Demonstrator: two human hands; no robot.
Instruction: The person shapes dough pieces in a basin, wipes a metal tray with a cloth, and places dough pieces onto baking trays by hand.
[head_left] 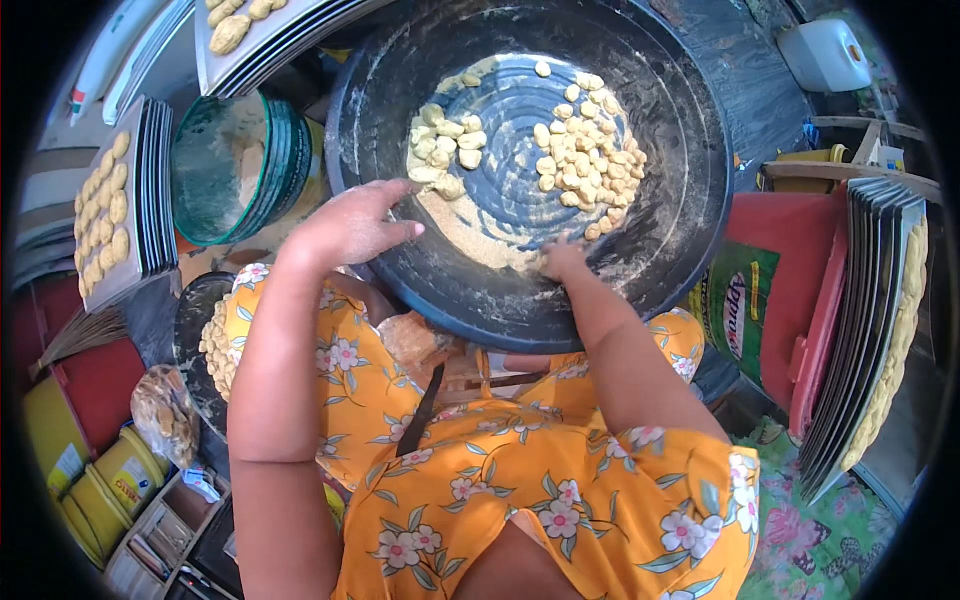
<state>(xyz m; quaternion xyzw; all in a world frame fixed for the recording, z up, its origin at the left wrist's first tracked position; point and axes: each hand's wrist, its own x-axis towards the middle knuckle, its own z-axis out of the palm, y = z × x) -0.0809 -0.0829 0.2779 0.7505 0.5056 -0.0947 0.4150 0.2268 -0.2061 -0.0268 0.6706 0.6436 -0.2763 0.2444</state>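
A wide black basin [690,200] stands before me, its inside smeared with flour. At its left rim my left hand [362,222] is held with thumb and fingers apart and nothing between them. Just beyond those fingers sits a group of larger pale dough pieces [440,145]. My right hand [562,260] reaches down to the near part of the basin's floor, at the end of a band of tan crumbs [480,235]; its fingers are blurred. Farther right in the basin lies a heap of small round dough balls [590,160].
Stacked trays with shaped dough [105,215] stand at the left, beside a green bucket [225,170]. Another tray stack [870,330] is at the right, near a red container [780,290]. A white jug [825,55] stands far right. A dark bowl of dough pieces [195,300] is by my left arm.
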